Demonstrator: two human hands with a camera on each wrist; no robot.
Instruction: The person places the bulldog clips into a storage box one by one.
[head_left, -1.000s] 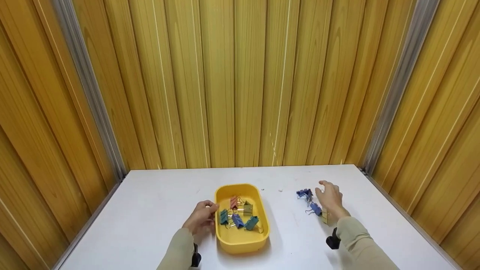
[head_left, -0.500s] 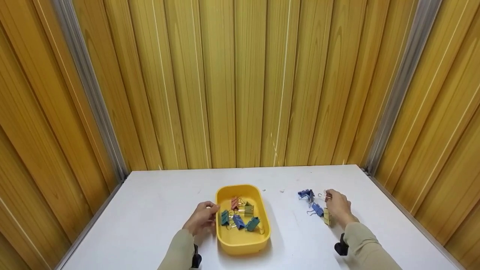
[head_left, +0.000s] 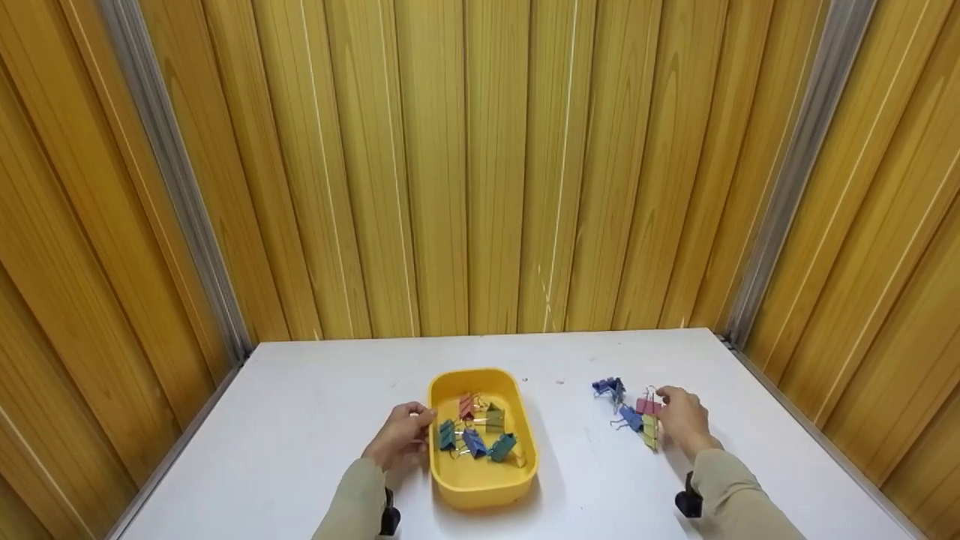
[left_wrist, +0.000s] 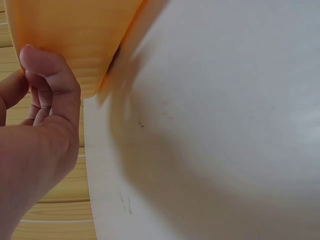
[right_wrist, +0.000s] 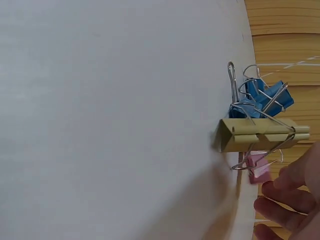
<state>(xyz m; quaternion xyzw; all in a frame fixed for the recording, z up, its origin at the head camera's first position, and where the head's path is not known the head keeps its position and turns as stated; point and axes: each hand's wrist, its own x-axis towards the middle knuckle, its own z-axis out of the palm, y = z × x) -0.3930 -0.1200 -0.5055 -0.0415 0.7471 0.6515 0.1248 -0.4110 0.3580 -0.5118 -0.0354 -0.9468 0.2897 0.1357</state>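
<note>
My left hand (head_left: 401, 433) holds the left rim of a yellow plastic bin (head_left: 484, 495), thumb and fingers on either side of its wall in the left wrist view. Several binder clips lie inside it: a red one (head_left: 466, 406), an olive one (head_left: 495, 417), a purple-blue one (head_left: 474, 442) and teal ones (head_left: 502, 447). Over on the right, my right hand (head_left: 685, 421) pinches the edge of a pink binder clip (right_wrist: 259, 170) with its fingertips. Right beside that clip are a yellow binder clip (right_wrist: 262, 136) and a blue binder clip (right_wrist: 246, 108).
Dark blue binder clips (head_left: 609, 388) lie just beyond the blue one. A white tabletop (head_left: 262, 450) carries everything, with small scraps (head_left: 560, 382) behind the bin. Wood-patterned panels (head_left: 480, 187) rise at the back and both sides.
My right hand has come down and shifted right, beside the loose clips. The pink clip now shows at its fingertips; before, only wire handles were visible there. The left hand stays on the bin.
</note>
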